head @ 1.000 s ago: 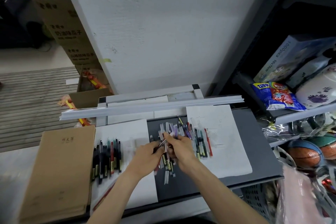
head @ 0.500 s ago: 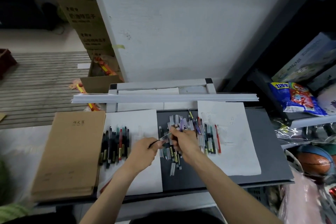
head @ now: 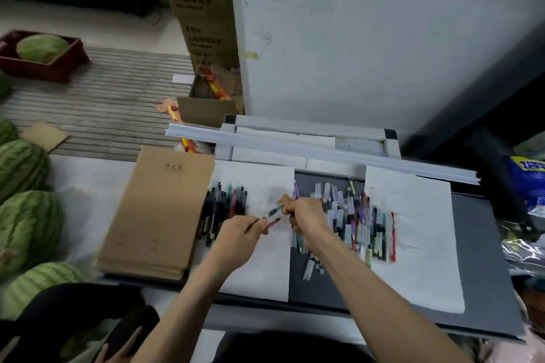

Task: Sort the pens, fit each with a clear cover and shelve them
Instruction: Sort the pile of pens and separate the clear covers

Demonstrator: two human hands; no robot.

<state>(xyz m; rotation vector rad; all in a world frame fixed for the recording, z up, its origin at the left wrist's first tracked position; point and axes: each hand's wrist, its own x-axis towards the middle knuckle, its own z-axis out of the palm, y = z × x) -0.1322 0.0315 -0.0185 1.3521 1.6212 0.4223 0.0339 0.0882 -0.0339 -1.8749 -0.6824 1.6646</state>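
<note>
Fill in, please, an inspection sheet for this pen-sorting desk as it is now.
Surface: grey board, with a white left sheet and right sheet.
Job's things: sorted pens in a row on the left sheet; mixed heap of pens and clear covers on the board, reaching the right sheet.
Clutter: brown notebooks, stacked; long white strips at the back.
Hands: left hand pinches a red pen; right hand holds a green pen.
Cables: nothing seen.
Surroundings: watermelons left; cardboard boxes behind; snack bag right.

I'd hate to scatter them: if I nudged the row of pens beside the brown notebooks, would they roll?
Probably. The row of pens looks slim and round, lying loose on smooth white paper, so a sideways nudge could roll them. The brown notebooks alongside would likely stop those going left.
</note>
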